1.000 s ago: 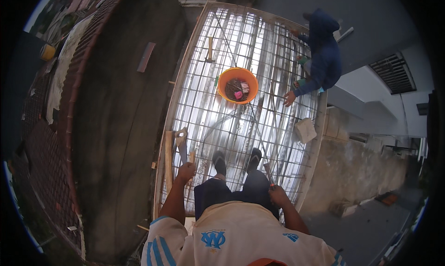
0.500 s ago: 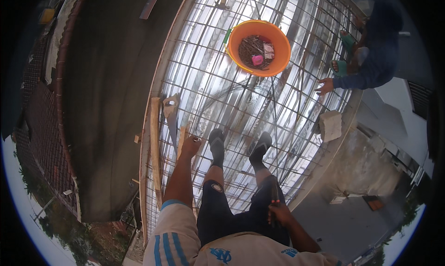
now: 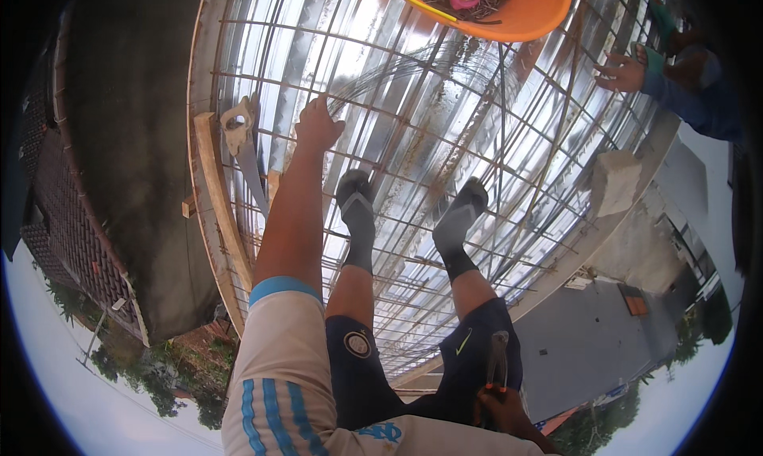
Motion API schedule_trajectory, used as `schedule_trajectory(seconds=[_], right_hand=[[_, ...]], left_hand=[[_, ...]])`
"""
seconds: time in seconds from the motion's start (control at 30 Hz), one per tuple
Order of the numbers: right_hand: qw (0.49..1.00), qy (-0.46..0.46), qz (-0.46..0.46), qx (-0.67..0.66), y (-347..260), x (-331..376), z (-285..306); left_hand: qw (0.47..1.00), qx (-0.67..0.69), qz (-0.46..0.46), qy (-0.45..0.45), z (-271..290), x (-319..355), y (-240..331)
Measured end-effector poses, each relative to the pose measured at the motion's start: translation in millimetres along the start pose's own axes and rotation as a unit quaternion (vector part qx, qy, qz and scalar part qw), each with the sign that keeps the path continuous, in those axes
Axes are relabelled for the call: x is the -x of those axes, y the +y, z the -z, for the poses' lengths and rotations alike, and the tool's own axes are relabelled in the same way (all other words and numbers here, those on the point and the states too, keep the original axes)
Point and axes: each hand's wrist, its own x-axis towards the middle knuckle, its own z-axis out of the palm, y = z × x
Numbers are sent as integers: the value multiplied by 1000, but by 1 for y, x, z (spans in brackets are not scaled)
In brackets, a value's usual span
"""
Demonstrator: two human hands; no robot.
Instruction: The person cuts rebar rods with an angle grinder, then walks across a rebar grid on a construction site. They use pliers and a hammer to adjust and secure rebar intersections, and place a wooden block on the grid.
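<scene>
You're reaching w/ left hand (image 3: 318, 126), fingers curling round thin wire (image 3: 413, 62) at the rebar grid (image 3: 477, 162); right hand (image 3: 501, 404) is gripping pliers (image 3: 497, 360) by your thigh. Tying step; next, bring pliers fwd.

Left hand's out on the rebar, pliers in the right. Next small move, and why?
Probably bring the pliers forward to the bar crossing where the left hand rests. The right hand holds them back by the thigh, away from the rebar grid, while the left hand's grip is already at loose wire there.
</scene>
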Motion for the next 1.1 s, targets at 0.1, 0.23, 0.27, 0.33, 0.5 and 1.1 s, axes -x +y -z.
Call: schedule_trajectory(seconds=[0.1, 0.23, 0.27, 0.33, 0.5, 1.1], right_hand=[[1000, 8, -12, -22, -4, 0, 3], [996, 43, -4, -77, 8, -4, 6], [998, 28, -13, -59, 8, -3, 7], [999, -5, -28, -20, 0, -1, 10], [999, 4, 35, 23, 19, -4, 6], [982, 28, 182, 51, 24, 4, 4]], left_hand=[[998, -57, -15, 26, -18, -25, 11], [996, -67, -43, 29, -31, -44, 11], [995, -44, -52, 72, -31, -43, 16], [992, -58, -83, 76, -32, -38, 17], [988, 125, -91, -23, -12, 29, 11], [996, 33, -38, -68, 214, 411, 57]])
